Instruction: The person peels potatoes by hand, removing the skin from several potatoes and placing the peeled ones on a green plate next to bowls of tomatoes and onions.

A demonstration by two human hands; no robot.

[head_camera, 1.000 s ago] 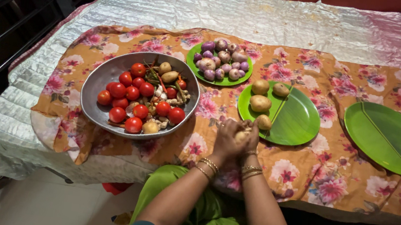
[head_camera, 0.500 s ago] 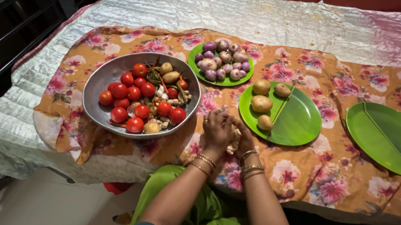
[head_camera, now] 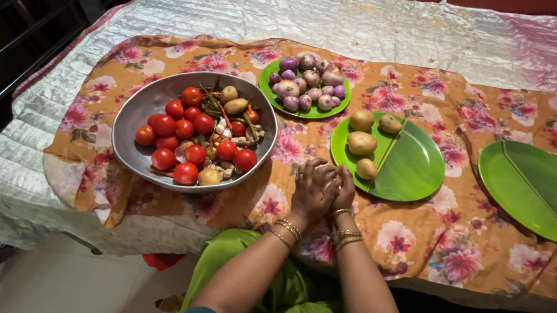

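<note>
My left hand [head_camera: 309, 189] and my right hand [head_camera: 345, 190] are pressed together over the floral cloth [head_camera: 450, 230], fingers closed around each other. What lies between the palms is hidden now; the earlier frames show a pale potato there. Just beyond my hands is a green leaf-shaped plate [head_camera: 412, 167] with several potatoes [head_camera: 361, 143]. To the left stands a round metal bowl [head_camera: 132, 113] of tomatoes [head_camera: 183, 129], potatoes, chillies and garlic.
A small green plate [head_camera: 269, 97] of purple onions [head_camera: 308, 84] sits at the back. Another green plate [head_camera: 536, 194] lies bare at the right. A silvery sheet [head_camera: 307, 14] covers the surface under the cloth. Dark shelving [head_camera: 3, 24] stands at the left.
My hands have turned and rubbed around the potato, drifting slightly left then back. The potato showed between the palms earlier and is covered now.
</note>
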